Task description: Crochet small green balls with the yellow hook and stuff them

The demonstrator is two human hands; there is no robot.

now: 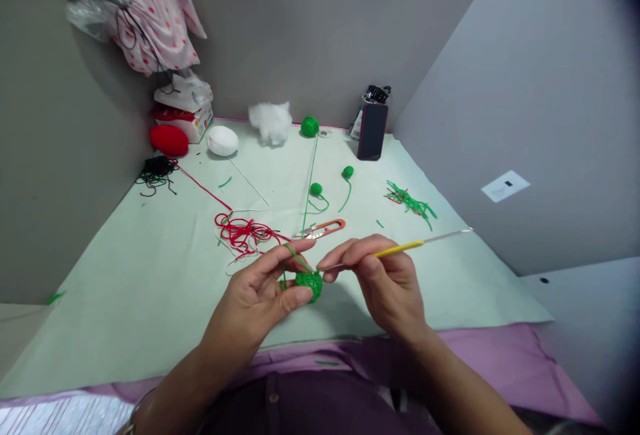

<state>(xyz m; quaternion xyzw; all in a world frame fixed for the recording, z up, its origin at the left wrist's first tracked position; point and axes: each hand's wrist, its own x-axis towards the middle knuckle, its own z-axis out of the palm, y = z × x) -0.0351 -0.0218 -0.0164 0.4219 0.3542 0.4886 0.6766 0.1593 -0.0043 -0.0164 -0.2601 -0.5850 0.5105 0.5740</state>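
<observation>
My left hand (263, 285) pinches a small green crocheted piece (311, 283) between thumb and fingers, with green yarn running over the raised index finger. In my right hand (385, 281) is a crochet hook (400, 248) with a yellow grip, held like a pen. Its metal tip meets the top edge of the green piece; the exact stitch is too small to make out. The working yarn (311, 178) leads back to a green yarn ball (310, 127) by the wall. Just beyond my hands lie orange-handled thread snips (330, 227).
Two small green crocheted balls (316, 189) with tails lie mid-table. Tangled red yarn (245, 231) sits left, green scraps (411, 203) right. Along the back are red yarn (169, 140), white yarn (223, 141), stuffing (271, 123) and a propped phone (373, 131). Black yarn (159, 171) lies left.
</observation>
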